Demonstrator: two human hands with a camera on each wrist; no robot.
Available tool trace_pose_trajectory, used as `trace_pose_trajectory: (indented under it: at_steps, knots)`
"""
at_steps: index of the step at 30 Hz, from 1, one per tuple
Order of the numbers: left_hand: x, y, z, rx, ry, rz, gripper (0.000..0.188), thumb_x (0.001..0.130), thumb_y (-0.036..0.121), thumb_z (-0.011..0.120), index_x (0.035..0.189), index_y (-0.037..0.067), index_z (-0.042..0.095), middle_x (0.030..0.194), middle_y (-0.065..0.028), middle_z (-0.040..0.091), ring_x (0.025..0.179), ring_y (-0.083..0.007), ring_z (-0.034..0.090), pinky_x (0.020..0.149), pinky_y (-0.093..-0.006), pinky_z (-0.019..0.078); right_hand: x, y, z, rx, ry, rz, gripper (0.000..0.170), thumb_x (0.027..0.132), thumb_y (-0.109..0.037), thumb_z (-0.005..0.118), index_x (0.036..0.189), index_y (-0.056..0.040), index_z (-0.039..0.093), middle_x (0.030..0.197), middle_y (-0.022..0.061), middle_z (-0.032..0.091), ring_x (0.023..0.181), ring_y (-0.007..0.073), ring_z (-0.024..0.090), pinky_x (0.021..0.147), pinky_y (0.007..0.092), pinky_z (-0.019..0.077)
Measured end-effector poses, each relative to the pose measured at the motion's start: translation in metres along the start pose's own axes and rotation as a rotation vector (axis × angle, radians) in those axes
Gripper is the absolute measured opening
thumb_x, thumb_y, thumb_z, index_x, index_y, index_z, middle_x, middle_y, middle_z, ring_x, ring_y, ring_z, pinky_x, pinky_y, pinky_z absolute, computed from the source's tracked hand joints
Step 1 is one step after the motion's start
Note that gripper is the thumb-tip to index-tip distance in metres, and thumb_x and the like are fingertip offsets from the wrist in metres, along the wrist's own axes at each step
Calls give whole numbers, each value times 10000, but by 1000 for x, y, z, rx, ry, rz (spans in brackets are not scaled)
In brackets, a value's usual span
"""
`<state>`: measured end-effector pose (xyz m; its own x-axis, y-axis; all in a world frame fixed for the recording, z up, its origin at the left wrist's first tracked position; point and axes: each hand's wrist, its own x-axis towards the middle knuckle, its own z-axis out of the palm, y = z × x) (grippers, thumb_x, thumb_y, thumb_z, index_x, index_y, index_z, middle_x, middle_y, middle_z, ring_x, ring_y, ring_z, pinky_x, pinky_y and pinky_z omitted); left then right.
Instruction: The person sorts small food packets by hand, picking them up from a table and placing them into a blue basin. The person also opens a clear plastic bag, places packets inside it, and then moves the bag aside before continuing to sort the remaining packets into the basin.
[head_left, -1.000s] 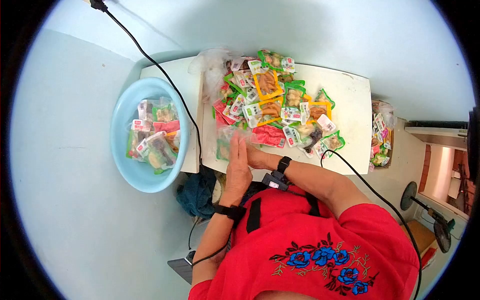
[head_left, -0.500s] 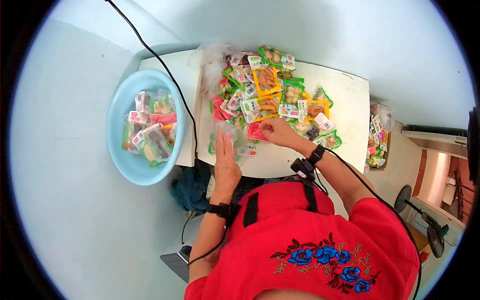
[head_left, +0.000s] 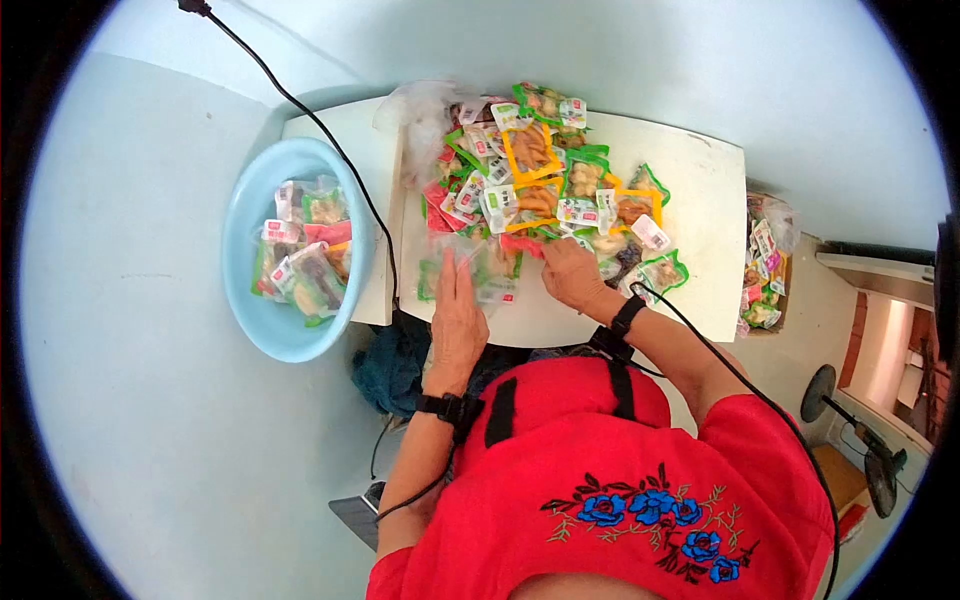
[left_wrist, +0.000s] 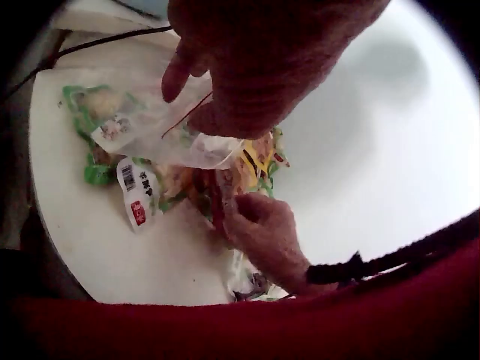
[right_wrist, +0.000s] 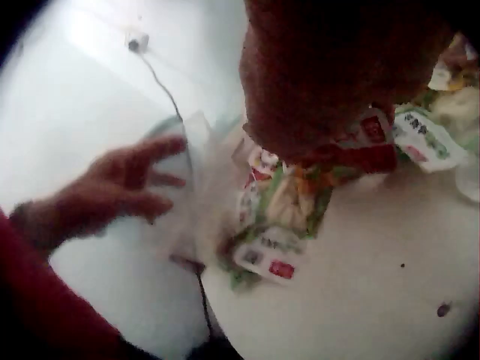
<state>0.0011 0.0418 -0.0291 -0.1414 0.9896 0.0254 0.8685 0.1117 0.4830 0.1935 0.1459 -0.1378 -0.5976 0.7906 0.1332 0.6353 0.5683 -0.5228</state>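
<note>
A clear plastic bag (left_wrist: 150, 135) with packets in it lies at the table's front left. My left hand (head_left: 459, 325) is at its mouth, fingers long and nearly straight, holding the film at its edge. My right hand (head_left: 573, 277) is to the right of the bag, its fingertips pinching a red packet (head_left: 520, 245) in the head view. Seen from the left wrist, the right hand (left_wrist: 262, 229) is close under the bag's mouth. A white-labelled packet (left_wrist: 139, 193) with green edging pokes out beside the bag. The right hand hides part of the red packet.
A heap of food packets (head_left: 537, 200) covers the middle of the white table (head_left: 700, 200). To the left stands a light blue basin (head_left: 240, 270) with several packets inside. A black cable (head_left: 345, 165) passes between basin and table. On the right is a box of packets (head_left: 765, 265).
The right hand has left the left hand's side, moved right to the heap, and now pinches the red packet there. The left hand has shifted slightly left and stays at the bag.
</note>
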Motion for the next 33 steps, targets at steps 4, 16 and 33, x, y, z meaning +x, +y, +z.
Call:
trace_pose_trajectory:
  at_steps: [4, 16, 33]
  knots:
    - [4, 1, 7, 162, 14, 3, 629, 746, -92, 520, 1362, -42, 401, 1471, -224, 340, 1109, -423, 509, 894, -431, 500, 8, 9, -32, 354, 51, 195, 162, 814, -102, 587, 921, 10, 632, 860, 202, 636, 789, 370, 627, 691, 424, 514]
    - [11, 4, 18, 112, -107, -83, 803, 682, -123, 580, 1431, 28, 332, 1521, -213, 284, 894, -403, 628, 716, -433, 550, 5, -11, -101, 897, -438, 361, 357, 954, -153, 568, 1265, 23, 578, 1067, 41, 653, 935, 86, 580, 844, 254, 482]
    - [13, 13, -1, -46, -151, -53, 792, 700, -146, 552, 1438, 39, 331, 1555, -195, 224, 1061, -415, 598, 747, -437, 552, 44, -69, -18, 1366, -516, 496, 180, 906, -88, 580, 1053, 4, 626, 879, 38, 636, 753, 91, 572, 624, 257, 464]
